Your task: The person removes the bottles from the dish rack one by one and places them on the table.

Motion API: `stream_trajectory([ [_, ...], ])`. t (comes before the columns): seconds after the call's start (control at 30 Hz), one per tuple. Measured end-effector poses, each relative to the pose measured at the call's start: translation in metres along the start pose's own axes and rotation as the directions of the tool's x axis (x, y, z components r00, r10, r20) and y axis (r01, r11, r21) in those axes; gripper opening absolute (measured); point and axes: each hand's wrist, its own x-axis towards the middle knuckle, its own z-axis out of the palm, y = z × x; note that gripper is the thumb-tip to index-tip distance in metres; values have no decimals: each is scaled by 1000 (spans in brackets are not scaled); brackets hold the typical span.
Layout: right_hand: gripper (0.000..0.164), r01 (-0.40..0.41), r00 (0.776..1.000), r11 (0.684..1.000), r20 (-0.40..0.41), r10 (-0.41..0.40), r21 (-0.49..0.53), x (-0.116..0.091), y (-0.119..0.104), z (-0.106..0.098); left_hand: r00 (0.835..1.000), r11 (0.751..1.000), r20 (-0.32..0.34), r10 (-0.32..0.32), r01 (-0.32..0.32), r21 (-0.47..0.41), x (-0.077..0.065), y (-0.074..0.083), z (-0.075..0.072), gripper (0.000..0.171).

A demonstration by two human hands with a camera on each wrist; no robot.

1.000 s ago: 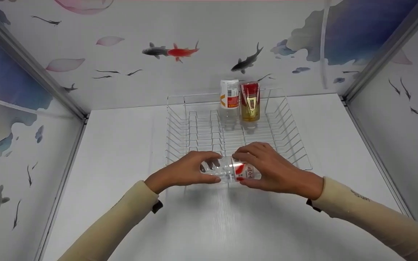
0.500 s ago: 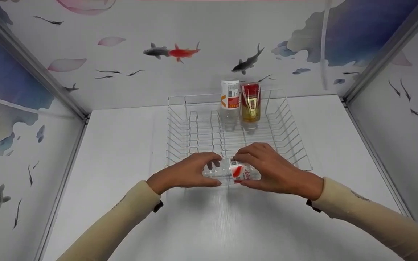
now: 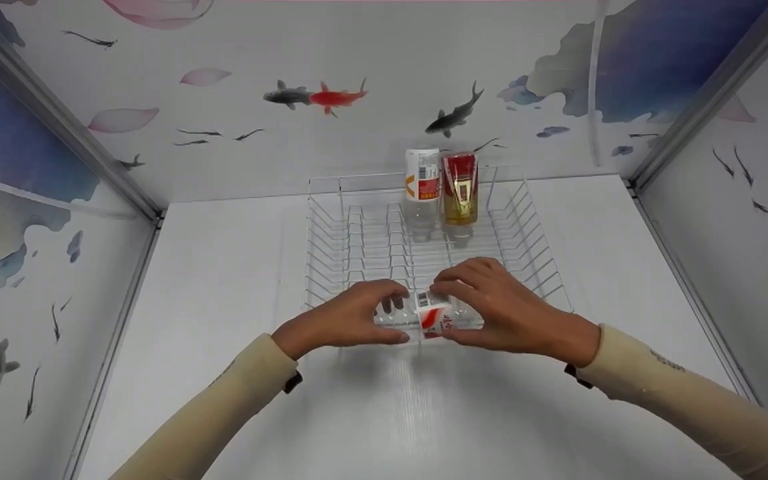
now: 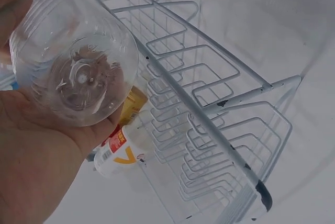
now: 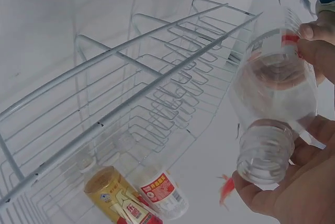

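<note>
A clear plastic bottle (image 3: 432, 319) with a white and red label lies sideways between both hands over the front edge of the wire rack. My left hand (image 3: 351, 313) holds its base end, thumb on the near side and fingers on the far side. Around the label and shoulder end, my right hand (image 3: 504, 310) grips with thumb and fingers. The bottle's round base (image 4: 81, 77) faces the left wrist camera. In the right wrist view its threaded neck (image 5: 266, 153) shows without a cap.
A white wire rack (image 3: 371, 257) rests on the white table (image 3: 224, 267). At its back stand a bottle with a white and orange-red label (image 3: 423, 177) and a red and gold bottle (image 3: 461, 190), clear ends downward. Fish-printed panels (image 3: 384, 40) enclose the table.
The bottle has turned about its long axis, so the label's barcode shows more and the red stripe has shifted toward the near side. Both hands have hardly moved.
</note>
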Motion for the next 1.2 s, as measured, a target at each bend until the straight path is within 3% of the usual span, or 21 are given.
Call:
stream_trajectory([
  [0.3, 74, -36, 993, 997, -113, 43, 62, -3, 9, -20, 991, 998, -125, -42, 35, -54, -15, -8, -5, 66],
  [0.57, 60, -151, 961, 974, -205, 185, 170, -9, 23, -31, 970, 996, -236, -58, 40, -79, -33, -13, -13, 64],
  [0.7, 54, -190, 945, 956, -224, 240, 222, -12, 36, -32, 954, 997, -298, -36, 12, -80, -42, -17, -17, 64],
  [0.97, 46, -278, 908, 923, -241, 343, 267, -22, 66, -24, 902, 992, -430, -24, -32, -121, -64, -31, -25, 69],
  [1.2, 41, -350, 872, 892, -249, 422, 287, -30, 88, -18, 828, 977, -552, -98, -24, -211, -84, -49, -32, 69],
])
